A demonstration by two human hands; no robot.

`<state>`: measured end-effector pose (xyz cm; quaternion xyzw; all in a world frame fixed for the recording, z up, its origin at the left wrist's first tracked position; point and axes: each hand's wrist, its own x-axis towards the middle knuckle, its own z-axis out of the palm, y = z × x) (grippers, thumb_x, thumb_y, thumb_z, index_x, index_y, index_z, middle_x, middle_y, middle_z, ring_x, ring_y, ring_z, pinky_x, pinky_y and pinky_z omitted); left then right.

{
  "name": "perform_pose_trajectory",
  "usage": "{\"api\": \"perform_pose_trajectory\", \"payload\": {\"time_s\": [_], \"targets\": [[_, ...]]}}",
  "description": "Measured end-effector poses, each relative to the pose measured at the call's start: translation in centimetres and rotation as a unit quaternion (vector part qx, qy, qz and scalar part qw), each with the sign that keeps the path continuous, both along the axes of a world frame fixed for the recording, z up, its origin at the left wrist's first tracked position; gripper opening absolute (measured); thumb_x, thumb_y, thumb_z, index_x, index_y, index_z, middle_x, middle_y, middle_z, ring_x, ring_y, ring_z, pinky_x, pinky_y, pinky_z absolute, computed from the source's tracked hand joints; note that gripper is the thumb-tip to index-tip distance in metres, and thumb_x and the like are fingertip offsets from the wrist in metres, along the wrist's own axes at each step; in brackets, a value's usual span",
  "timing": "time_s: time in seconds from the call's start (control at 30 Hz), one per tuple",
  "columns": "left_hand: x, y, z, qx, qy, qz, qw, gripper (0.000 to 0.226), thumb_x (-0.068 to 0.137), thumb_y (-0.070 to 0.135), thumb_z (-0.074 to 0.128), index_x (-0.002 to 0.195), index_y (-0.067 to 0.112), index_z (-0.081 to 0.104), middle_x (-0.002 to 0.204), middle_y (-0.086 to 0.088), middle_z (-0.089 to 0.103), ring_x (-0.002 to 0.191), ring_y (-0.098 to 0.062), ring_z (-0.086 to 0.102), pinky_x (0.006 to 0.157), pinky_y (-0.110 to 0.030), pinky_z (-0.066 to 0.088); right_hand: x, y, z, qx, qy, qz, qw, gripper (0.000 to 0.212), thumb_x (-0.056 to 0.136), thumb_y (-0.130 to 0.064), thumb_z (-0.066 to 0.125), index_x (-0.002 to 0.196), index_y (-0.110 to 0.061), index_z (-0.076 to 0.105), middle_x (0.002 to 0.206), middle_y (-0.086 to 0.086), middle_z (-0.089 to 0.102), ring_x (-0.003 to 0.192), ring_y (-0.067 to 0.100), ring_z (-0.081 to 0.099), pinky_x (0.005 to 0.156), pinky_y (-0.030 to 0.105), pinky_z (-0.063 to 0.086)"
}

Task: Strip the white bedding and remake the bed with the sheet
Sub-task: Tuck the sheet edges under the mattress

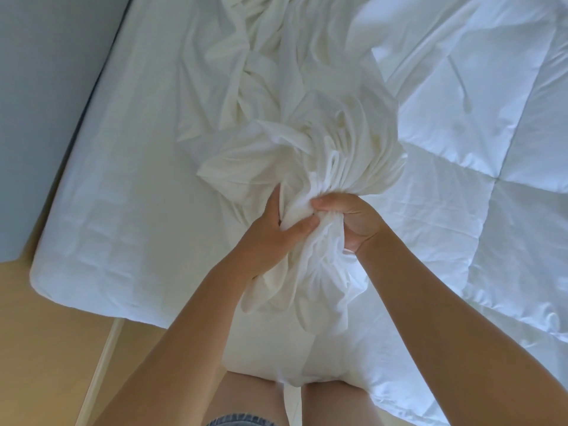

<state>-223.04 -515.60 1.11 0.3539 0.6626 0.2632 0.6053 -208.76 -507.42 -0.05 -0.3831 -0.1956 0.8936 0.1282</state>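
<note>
Sheet [307, 142] — white and bunched into a thick rope of folds — runs up the bed away from the hands and hangs below them toward the person's legs. The left hand [267, 232] and right hand [350, 219] sit side by side at its gathered neck, fingers and thumbs curled tight into the cloth, thumbs nearly touching. Under the hands and off to their left lies the covered mattress [123, 179] (creased near its corner). To their right a quilted duvet [461, 155] spreads out. Wooden floor [46, 333] shows further left, past the mattress corner.
</note>
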Motion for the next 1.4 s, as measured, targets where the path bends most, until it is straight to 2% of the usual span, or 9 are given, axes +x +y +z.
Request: {"api": "perform_pose_trajectory", "payload": {"time_s": [0.23, 0.4, 0.57, 0.7, 0.83, 0.97, 1.1, 1.2, 1.4], "targets": [[-0.8, -0.5, 0.7, -0.103, -0.04, -0.056, 0.992, 0.077, 0.063, 0.076, 0.055, 0.131, 0.042, 0.044, 0.119, 0.019, 0.06, 0.114, -0.007, 0.057, 0.091, -0.028, 0.048, -0.5, 0.2, -0.1, 0.001, -0.013, 0.001, 1.0, 0.037, 0.07, -0.007, 0.063, 0.106, -0.002, 0.066, 0.1, 0.019, 0.067, 0.093, 0.034, 0.067, 0.078, 0.044, 0.056], [-0.9, -1.1, 3.4, 0.048, 0.316, 0.127, 0.939, 0.109, 0.063, 0.069, 0.064, 0.147, 0.016, 0.022, 0.138, 0.003, 0.041, 0.129, -0.016, 0.038, 0.103, -0.032, 0.036, -1.7, 0.8, 0.3, 0.087, -0.132, 0.094, 0.983, 0.026, 0.064, -0.009, 0.072, 0.09, -0.003, 0.074, 0.087, 0.014, 0.072, 0.081, 0.028, 0.07, 0.072, 0.035, 0.056], [-0.1, 3.7, 4.4, -0.076, 0.109, 0.09, 0.987, 0.067, 0.061, 0.067, 0.069, 0.103, 0.016, 0.064, 0.09, 0.01, 0.067, 0.085, -0.008, 0.065, 0.067, -0.018, 0.048, -4.4, -0.6, 0.5, 0.211, -0.218, 0.035, 0.952, 0.011, 0.089, -0.006, 0.058, 0.09, -0.005, 0.069, 0.088, 0.012, 0.071, 0.077, 0.018, 0.07, 0.064, 0.024, 0.055], [0.8, 7.8, 2.9, -0.059, 0.158, 0.01, 0.986, 0.049, 0.055, 0.044, 0.085, 0.089, 0.021, 0.058, 0.083, 0.012, 0.059, 0.074, -0.003, 0.054, 0.062, -0.016, 0.042, -6.7, -2.4, -0.2, 0.3, -0.342, 0.002, 0.891, 0.019, 0.094, -0.011, 0.048, 0.111, -0.007, 0.055, 0.108, 0.006, 0.06, 0.101, 0.018, 0.06, 0.082, 0.029, 0.049], [1.0, 8.3, 2.3, -0.05, 0.151, 0.013, 0.987, 0.038, 0.056, 0.033, 0.084, 0.084, 0.021, 0.061, 0.084, 0.006, 0.066, 0.079, -0.01, 0.063, 0.07, -0.027, 0.053, -6.8, -3.8, -0.1, 0.301, -0.303, -0.133, 0.894, 0.024, 0.085, -0.002, 0.053, 0.109, -0.002, 0.054, 0.099, 0.013, 0.065, 0.091, 0.022, 0.066, 0.077, 0.037, 0.056], [-0.7, 8.6, 3.4, -0.057, 0.098, 0.044, 0.993, 0.027, 0.063, 0.023, 0.084, 0.08, 0.022, 0.063, 0.077, 0.007, 0.069, 0.067, -0.004, 0.066, 0.05, -0.016, 0.048, -7.7, -5.1, 2.2, 0.316, -0.185, -0.257, 0.894, 0.037, 0.075, 0.002, 0.061, 0.09, -0.032, 0.056, 0.092, -0.007, 0.064, 0.085, 0.002, 0.065, 0.071, 0.022, 0.055], [-4.9, 10.9, 8.4, 0.003, 0.188, 0.017, 0.982, 0.022, 0.066, 0.022, 0.081, 0.077, 0.02, 0.062, 0.075, 0.005, 0.066, 0.067, -0.007, 0.063, 0.048, -0.017, 0.045, -12.8, -3.7, 6.3, 0.249, -0.062, -0.325, 0.91, 0.046, 0.071, -0.012, 0.062, 0.11, -0.034, 0.053, 0.123, 0.006, 0.057, 0.113, 0.016, 0.058, 0.095, 0.041, 0.05], [-10.8, 13.9, 15.3, 0.086, 0.37, -0.044, 0.924, 0.023, 0.067, 0.024, 0.077, 0.074, 0.019, 0.056, 0.071, 0.005, 0.058, 0.06, -0.009, 0.055, 0.048, -0.023, 0.039, -20.3, -1.3, 11.0, 0.138, 0.146, -0.366, 0.909, 0.052, 0.073, -0.007, 0.059, 0.12, -0.029, 0.052, 0.128, 0.011, 0.057, 0.118, 0.028, 0.056, 0.103, 0.051, 0.043], [-21.4, 17.9, 22.4, 0.202, 0.629, -0.219, 0.718, 0.021, 0.071, 0.018, 0.064, 0.065, 0.012, 0.044, 0.064, -0.003, 0.045, 0.059, -0.022, 0.049, 0.045, -0.027, 0.025, -32.2, 3.2, 16.2, 0.002, 0.334, -0.388, 0.859, 0.029, 0.082, 0.008, 0.04, 0.097, -0.016, 0.047, 0.091, 0.004, 0.052, 0.09, 0.019, 0.053, 0.086, 0.033, 0.045]]}}
